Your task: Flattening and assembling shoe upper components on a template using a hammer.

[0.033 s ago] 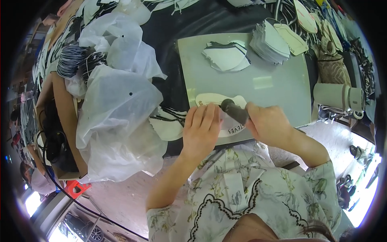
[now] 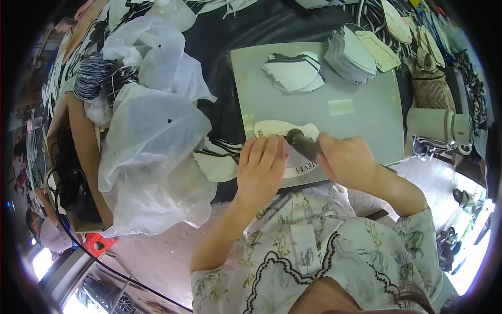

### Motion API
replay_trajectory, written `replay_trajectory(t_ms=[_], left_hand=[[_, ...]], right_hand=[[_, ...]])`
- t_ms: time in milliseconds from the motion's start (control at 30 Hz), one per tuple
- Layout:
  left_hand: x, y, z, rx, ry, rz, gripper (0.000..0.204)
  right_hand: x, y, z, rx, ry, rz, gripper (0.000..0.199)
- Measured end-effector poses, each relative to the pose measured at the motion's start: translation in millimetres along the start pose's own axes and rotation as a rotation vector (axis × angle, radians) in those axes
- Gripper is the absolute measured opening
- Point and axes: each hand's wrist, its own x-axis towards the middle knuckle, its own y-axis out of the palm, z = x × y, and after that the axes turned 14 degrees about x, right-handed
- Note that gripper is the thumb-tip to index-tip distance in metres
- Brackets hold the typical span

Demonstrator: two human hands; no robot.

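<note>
pressing my left hand (image 2: 260,170) flat on a white cut piece (image 2: 285,137), palm down and fingers spread, not gripping, so it's not sliding on the grey cutting board (image 2: 361,112). my right hand (image 2: 348,159) is clenching round a dark tool handle (image 2: 303,144), angling it down onto the same piece near the board's front edge; the tool tip is hidden, so can't tell what it's touching. counting: one piece under my hands, one loose pile of white pieces (image 2: 294,72) at the board's middle back, one taller stack of white pieces (image 2: 351,55) at the back right, both sitting well apart from my hands. one crumpled clear plastic bag heap (image 2: 151,152) is lying to my left, one beige cylinder-shaped mug (image 2: 439,125) standing off the board's right edge.
</note>
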Motion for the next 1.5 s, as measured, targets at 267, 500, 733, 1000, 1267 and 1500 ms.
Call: replay_trajectory(t_ms=[267,500,733,1000,1267,1500], left_hand=[[-5,-2,-3,0.022,-0.019,-0.013,0.04],[3,-5,7,-0.204,-0.181,-0.073,0.034],[2,1,6,-0.004,-0.063,-0.054,0.036],[-4,5,4,-0.09,-0.113,-0.161,0.029],[-4,7,9,-0.206,-0.174,-0.169,0.036],[-5,9,16,-0.271,-0.165,-0.138,0.038]], right_hand=[[7,1,2,-0.017,0.041,0.059,0.037],[12,-1,-1,-0.055,0.063,0.127,0.038],[17,-2,-3,0.009,-0.016,-0.023,0.039],[36,-13,3,-0.038,-0.031,0.132,0.039],[54,-25,0,-0.067,-0.083,0.221,0.032],[60,-32,0,-0.099,-0.084,0.313,0.031]])
